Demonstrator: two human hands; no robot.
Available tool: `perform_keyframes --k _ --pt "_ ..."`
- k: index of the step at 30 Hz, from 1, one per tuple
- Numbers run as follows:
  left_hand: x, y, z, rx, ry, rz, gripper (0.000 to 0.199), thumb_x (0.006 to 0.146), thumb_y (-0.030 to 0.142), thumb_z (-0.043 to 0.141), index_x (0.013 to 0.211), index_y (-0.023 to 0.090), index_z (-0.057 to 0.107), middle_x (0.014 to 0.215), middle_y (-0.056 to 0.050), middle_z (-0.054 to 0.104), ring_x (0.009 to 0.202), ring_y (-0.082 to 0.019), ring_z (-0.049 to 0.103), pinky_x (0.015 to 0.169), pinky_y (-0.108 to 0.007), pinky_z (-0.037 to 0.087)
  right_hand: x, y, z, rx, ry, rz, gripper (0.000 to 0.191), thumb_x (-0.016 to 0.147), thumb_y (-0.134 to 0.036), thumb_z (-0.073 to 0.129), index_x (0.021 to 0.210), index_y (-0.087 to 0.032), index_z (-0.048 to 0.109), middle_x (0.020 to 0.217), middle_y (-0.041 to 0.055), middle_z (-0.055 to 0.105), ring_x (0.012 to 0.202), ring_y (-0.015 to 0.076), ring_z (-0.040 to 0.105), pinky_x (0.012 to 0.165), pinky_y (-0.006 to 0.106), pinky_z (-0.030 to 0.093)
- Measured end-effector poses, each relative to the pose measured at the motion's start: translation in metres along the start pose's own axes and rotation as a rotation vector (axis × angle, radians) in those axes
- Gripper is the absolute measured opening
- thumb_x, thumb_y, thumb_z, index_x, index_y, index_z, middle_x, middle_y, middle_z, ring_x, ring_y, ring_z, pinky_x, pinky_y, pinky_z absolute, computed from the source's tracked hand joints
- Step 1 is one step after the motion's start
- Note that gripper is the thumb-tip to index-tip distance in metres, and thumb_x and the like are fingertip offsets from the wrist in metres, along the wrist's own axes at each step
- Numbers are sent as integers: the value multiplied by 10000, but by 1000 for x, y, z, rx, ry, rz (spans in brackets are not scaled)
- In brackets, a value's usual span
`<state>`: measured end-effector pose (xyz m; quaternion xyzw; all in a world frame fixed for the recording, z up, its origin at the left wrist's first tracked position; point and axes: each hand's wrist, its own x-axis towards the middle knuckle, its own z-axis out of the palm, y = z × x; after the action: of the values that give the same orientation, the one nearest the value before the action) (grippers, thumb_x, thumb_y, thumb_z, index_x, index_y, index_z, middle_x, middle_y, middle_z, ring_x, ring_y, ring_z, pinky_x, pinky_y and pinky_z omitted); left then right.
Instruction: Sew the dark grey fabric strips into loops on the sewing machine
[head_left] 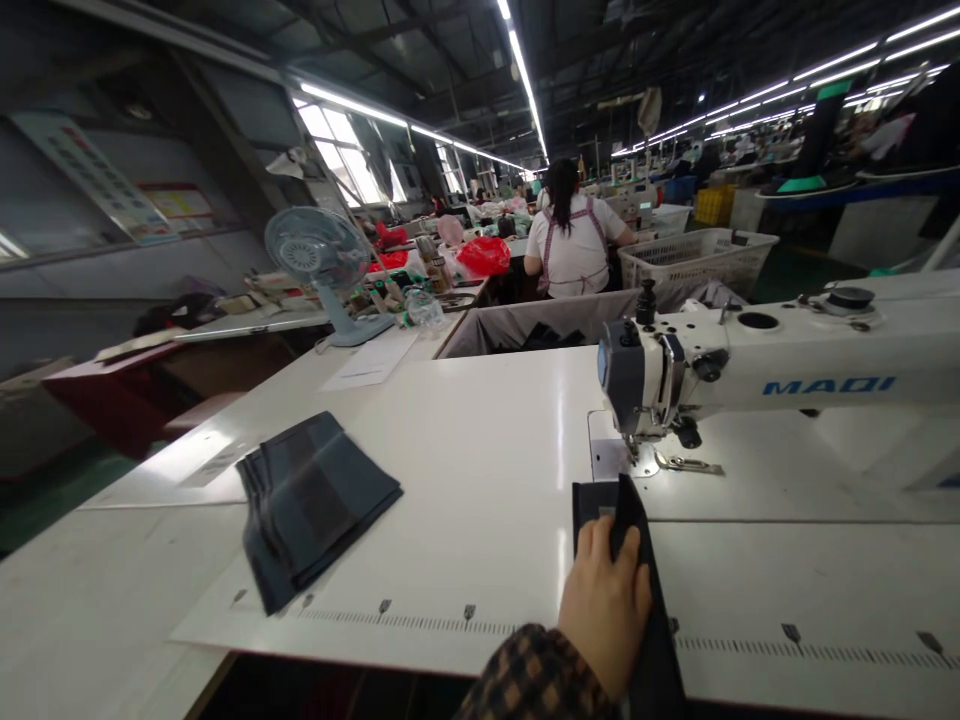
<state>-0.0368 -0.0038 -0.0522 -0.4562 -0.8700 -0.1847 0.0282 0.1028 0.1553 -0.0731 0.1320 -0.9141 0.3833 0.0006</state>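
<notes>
My left hand [606, 608], in a checked sleeve, is at the front of the white sewing machine [750, 355]. Its fingers are bent and close together on a strip of dark fabric [654, 610], part of which stands up in a fold beside them. The fabric's far end lies just before the presser foot [634, 452] and the metal plate. Off to the left on the table [472, 430] is a stack of dark fabric pieces [319, 505], their edges slightly fanned. My right hand is out of view.
A grey fan [319, 250] stands at the table's far left, near a white paper sheet [371, 360] and a clear plastic bottle [424, 308]. Behind the table, a cloth-lined bin [517, 325] holds dark pieces. A co-worker [574, 240] sits beyond, beside a white basket [697, 255].
</notes>
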Motion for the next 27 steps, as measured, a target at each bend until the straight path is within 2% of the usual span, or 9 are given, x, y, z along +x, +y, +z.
perform_keyframes --k 3,5,7,8,11,13,16,21,27 --pt "-6 23 15 -17 10 17 378 774 169 443 1150 189 478 1185 -122 442 1108 -276 410 866 -401 473 14 -6 5 12 155 152 179 833 -389 436 920 -302 567 962 8 566 801 124 544 610 235 465" --pt "-3 31 16 -20 0 33 375 772 165 442 1145 187 479 1171 -127 456 1086 -282 428 860 -422 474 28 5 -6 23 287 277 229 865 -363 354 979 -285 537 843 1 570 703 121 544 584 244 456" --pt "2 35 13 -24 -33 42 327 769 176 450 1089 199 511 1133 -114 484 1012 -272 476 823 -436 489 47 22 -25 15 432 393 288 831 -362 405 1082 -244 481 839 -1 553 644 108 523 597 249 442" --pt "5 36 11 -23 -47 37 300 766 181 454 1056 210 526 1120 -104 494 969 -263 496 796 -439 499 58 30 -34 -25 408 417 306 808 -363 434 1080 -230 479 836 -3 545 617 101 504 599 250 432" --pt "9 35 9 -5 -42 21 259 759 176 456 998 226 540 1155 -87 482 942 -255 511 767 -444 509 85 48 -55 -140 260 446 187 739 -353 503 851 -213 554 743 -15 533 622 105 487 589 245 384" --pt "10 33 12 2 -24 40 279 740 151 459 1003 210 532 1243 -97 426 1067 -285 453 843 -461 476 96 52 -62 -152 194 445 138 695 -342 542 732 -210 558 661 -28 522 602 107 479 562 238 349" --pt "9 29 18 -16 -55 105 329 690 96 457 1004 171 519 1333 -114 343 1231 -301 290 954 -457 402 102 53 -66 -144 128 442 129 662 -338 567 648 -210 553 569 -45 494 548 97 447 525 231 302" --pt "11 28 25 -45 -91 139 391 642 56 431 1017 143 501 1362 -134 309 1271 -301 214 987 -493 355 106 56 -72 -119 48 446 160 649 -364 583 616 -208 571 528 -52 485 527 88 424 505 218 282" --pt "9 27 33 -45 -52 141 492 670 23 361 1148 121 427 1381 -135 271 1277 -281 199 949 -455 415 107 52 -72 -95 29 458 149 685 -367 554 679 -226 602 563 -54 533 522 82 449 507 215 297"
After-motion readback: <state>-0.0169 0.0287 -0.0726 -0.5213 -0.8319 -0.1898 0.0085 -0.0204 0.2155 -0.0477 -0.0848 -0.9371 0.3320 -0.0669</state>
